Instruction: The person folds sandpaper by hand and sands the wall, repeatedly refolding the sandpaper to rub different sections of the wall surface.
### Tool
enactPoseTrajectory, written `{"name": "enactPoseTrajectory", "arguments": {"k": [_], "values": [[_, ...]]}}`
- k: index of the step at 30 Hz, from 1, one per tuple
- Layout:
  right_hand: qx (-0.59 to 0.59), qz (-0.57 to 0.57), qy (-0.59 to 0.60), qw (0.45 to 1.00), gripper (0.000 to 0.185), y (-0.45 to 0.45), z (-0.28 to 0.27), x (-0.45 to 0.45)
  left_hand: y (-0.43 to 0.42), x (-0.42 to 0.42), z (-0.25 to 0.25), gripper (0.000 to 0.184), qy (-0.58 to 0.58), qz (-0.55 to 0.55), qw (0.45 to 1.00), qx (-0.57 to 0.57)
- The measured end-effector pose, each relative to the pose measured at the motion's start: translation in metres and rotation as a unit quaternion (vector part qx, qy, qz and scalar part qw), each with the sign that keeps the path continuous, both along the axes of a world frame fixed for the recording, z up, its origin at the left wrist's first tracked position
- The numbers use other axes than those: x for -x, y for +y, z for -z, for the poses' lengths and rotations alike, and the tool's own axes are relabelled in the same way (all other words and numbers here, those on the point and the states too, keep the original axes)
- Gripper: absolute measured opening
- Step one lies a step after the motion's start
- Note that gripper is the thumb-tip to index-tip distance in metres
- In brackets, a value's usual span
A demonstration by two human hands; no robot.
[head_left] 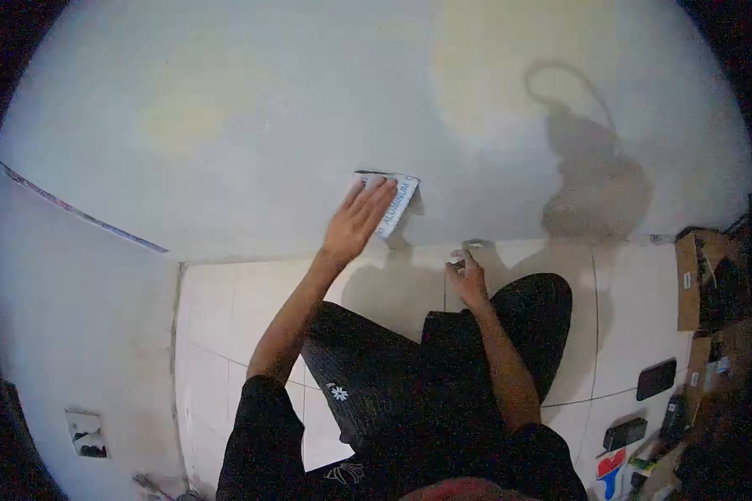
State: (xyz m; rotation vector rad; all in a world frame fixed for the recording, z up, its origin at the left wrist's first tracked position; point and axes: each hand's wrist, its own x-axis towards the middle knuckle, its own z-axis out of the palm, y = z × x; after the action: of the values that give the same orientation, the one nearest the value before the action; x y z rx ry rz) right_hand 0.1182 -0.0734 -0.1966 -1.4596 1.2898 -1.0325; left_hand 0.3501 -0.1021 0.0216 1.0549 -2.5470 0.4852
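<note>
My left hand (359, 219) lies flat on a sheet of printed paper (398, 206) that rests against the pale wall (309, 108). Blue lettering, partly reading "ALUMINUM", shows on the sheet beside my fingers, which are stretched out and pressing it. Lower and to the right, my right hand (468, 278) is held above the tiled floor near the foot of the wall. Its fingers are curled around a small whitish thing too small to name.
Cardboard boxes (688, 284) line the right side. Nearer on the floor are a dark flat object (656, 379), a black block (625, 434) and a red and blue tool (611, 473). A side wall (83, 317) stands at left.
</note>
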Motion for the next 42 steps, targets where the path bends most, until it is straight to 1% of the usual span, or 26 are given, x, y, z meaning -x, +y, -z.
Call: {"name": "enactPoseTrajectory", "arguments": {"k": [2, 3, 4, 7, 10, 11, 12, 14, 15, 16, 18, 20, 23, 25, 26, 27, 29, 30, 32, 33, 36, 37, 38, 40, 41, 42], "values": [[0.004, 0.012, -0.003, 1.000, 0.033, -0.002, 0.000, 0.001, -0.005, -0.009, -0.002, 0.050, 0.083, -0.069, 0.993, 0.048], [0.004, 0.021, -0.007, 1.000, 0.033, 0.001, -0.004, -0.001, -0.008, -0.007, -0.002, 0.051, 0.141, -0.117, 0.975, 0.128], [-0.001, 0.023, -0.010, 1.000, 0.033, 0.003, -0.008, -0.002, -0.008, -0.004, 0.002, 0.051, 0.138, -0.116, 0.976, 0.124], [-0.050, 0.009, 0.020, 0.998, 0.037, 0.004, -0.017, -0.001, -0.002, 0.010, 0.013, 0.049, 0.108, -0.056, 0.993, 0.004], [-0.077, 0.017, 0.014, 0.997, 0.039, 0.001, -0.020, 0.000, -0.005, 0.007, 0.008, 0.048, 0.073, -0.044, 0.996, 0.005], [-0.068, 0.023, 0.016, 0.997, 0.039, 0.001, -0.019, 0.001, -0.006, 0.011, 0.011, 0.050, 0.132, -0.095, 0.982, 0.091], [-0.060, 0.028, 0.019, 0.998, 0.040, 0.003, -0.019, 0.002, -0.006, 0.021, 0.015, 0.050, 0.130, -0.092, 0.983, 0.087], [-0.063, 0.027, 0.020, 0.997, 0.042, 0.004, -0.021, 0.002, 0.002, 0.035, 0.022, 0.052, 0.265, -0.090, 0.954, 0.107], [-0.061, 0.026, 0.020, 0.998, 0.043, 0.004, -0.021, 0.001, 0.006, 0.033, 0.024, 0.055, 0.216, -0.057, 0.975, 0.003], [-0.061, 0.023, 0.020, 0.998, 0.043, 0.004, -0.020, -0.001, 0.004, 0.028, 0.024, 0.055, 0.216, -0.060, 0.975, 0.004], [-0.069, 0.028, 0.026, 0.997, 0.046, 0.003, -0.021, -0.002, -0.005, 0.017, 0.020, 0.057, 0.098, -0.052, 0.994, 0.004], [-0.067, 0.036, 0.016, 0.997, 0.046, 0.001, -0.022, -0.002, -0.001, 0.021, 0.020, 0.056, 0.240, -0.125, 0.955, 0.123], [-0.060, 0.030, 0.006, 0.998, 0.046, 0.006, -0.021, -0.002, 0.000, 0.030, 0.025, 0.054, 0.300, -0.111, 0.937, 0.140], [-0.049, 0.025, 0.003, 0.998, 0.046, 0.003, -0.014, -0.002, 0.001, 0.020, 0.020, 0.055, 0.066, -0.020, 0.996, -0.052], [-0.025, 0.034, 0.009, 0.999, 0.046, 0.001, -0.006, -0.002, -0.001, 0.016, 0.018, 0.055, 0.066, -0.020, 0.996, -0.050], [-0.004, 0.044, 0.012, 0.999, 0.046, 0.002, -0.008, -0.004, -0.001, 0.014, 0.011, 0.055, 0.125, -0.064, 0.990, 0.024], [-0.032, 0.034, 0.008, 0.999, 0.044, 0.000, -0.013, -0.003, -0.001, 0.021, 0.004, 0.051, 0.266, -0.114, 0.943, 0.162], [-0.056, 0.017, 0.010, 0.998, 0.041, 0.001, -0.015, -0.001, 0.001, 0.022, 0.011, 0.051, 0.265, -0.117, 0.943, 0.161], [-0.062, 0.008, 0.008, 0.998, 0.041, 0.000, -0.006, -0.003, 0.007, 0.019, 0.023, 0.050, 0.171, -0.045, 0.984, 0.002], [-0.066, 0.005, 0.004, 0.998, 0.040, -0.001, -0.004, -0.003, 0.007, 0.020, 0.015, 0.049, 0.043, -0.014, 0.998, -0.039], [-0.031, 0.026, 0.036, 0.999, 0.041, -0.003, -0.002, -0.004, 0.004, 0.012, 0.015, 0.050, 0.105, -0.090, 0.990, 0.022], [-0.032, 0.031, 0.033, 0.998, 0.041, -0.002, -0.005, -0.005, 0.004, 0.019, 0.016, 0.053, 0.186, -0.105, 0.973, 0.092], [-0.046, 0.032, 0.026, 0.998, 0.041, 0.001, -0.007, -0.004, 0.005, 0.022, 0.019, 0.053, 0.185, -0.104, 0.973, 0.091], [-0.056, 0.025, 0.024, 0.998, 0.041, 0.002, -0.011, -0.003, 0.007, 0.024, 0.021, 0.053, 0.103, -0.067, 0.992, -0.003], [-0.050, 0.018, 0.021, 0.998, 0.042, 0.002, -0.013, -0.001, 0.003, 0.024, 0.018, 0.053, 0.006, -0.046, 0.999, -0.018], [-0.046, 0.012, 0.017, 0.999, 0.043, 0.001, -0.013, 0.000, 0.000, 0.020, 0.016, 0.053, 0.006, -0.045, 0.999, -0.017]]}}
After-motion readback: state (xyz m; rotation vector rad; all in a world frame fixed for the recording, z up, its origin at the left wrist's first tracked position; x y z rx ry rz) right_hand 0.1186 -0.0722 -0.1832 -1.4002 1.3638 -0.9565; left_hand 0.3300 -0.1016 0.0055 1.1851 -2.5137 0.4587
